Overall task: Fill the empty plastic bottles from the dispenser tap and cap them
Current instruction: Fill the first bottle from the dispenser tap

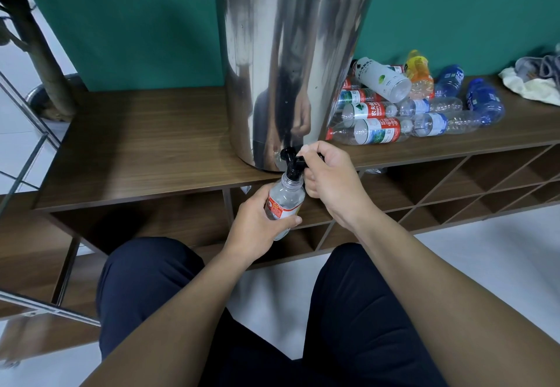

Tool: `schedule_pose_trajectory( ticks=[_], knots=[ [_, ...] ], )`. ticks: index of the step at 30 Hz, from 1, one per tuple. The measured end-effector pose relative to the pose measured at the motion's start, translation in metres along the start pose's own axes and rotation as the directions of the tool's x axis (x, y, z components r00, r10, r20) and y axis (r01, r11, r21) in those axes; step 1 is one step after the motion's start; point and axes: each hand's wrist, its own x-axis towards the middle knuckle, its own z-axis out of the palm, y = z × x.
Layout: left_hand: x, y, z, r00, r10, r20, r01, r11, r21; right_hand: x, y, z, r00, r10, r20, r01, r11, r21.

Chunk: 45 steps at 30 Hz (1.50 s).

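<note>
A tall steel dispenser (291, 62) stands on the wooden shelf top (145, 150), its black tap (291, 163) jutting over the front edge. My left hand (257, 229) grips a clear plastic bottle (286, 200) with a red and white label, holding its open mouth right under the tap spout. My right hand (328, 180) curls round the tap's black lever. The bottle has no cap on it. Whether water is running I cannot tell.
A heap of several empty bottles (403, 107) lies on the shelf to the right of the dispenser. A crumpled cloth (533, 83) sits at the far right. Below the top are diagonal wooden cubbies (454, 186). My knees are at the bottom.
</note>
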Motion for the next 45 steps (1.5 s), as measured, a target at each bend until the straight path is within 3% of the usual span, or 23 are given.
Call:
schedule_pose_trajectory(
  ticks=[27,39,45],
  knots=[
    [0.0042,-0.0078,0.0055,1.0,-0.005,-0.025,0.006,1.0,0.024,-0.0021,-0.0033,0.0004,0.999,-0.009,-0.033,0.007,0.998,-0.059],
    [0.0032,-0.0044,0.005,0.999,-0.019,-0.033,0.021,0.998,0.054,-0.0024,-0.0012,-0.0008,0.997,-0.045,-0.07,0.032,0.983,-0.179],
    [0.0029,-0.0029,0.0048,0.999,-0.037,-0.039,0.038,0.999,0.031,-0.0079,-0.0032,0.0045,0.968,-0.189,-0.162,0.118,0.922,-0.368]
  ],
)
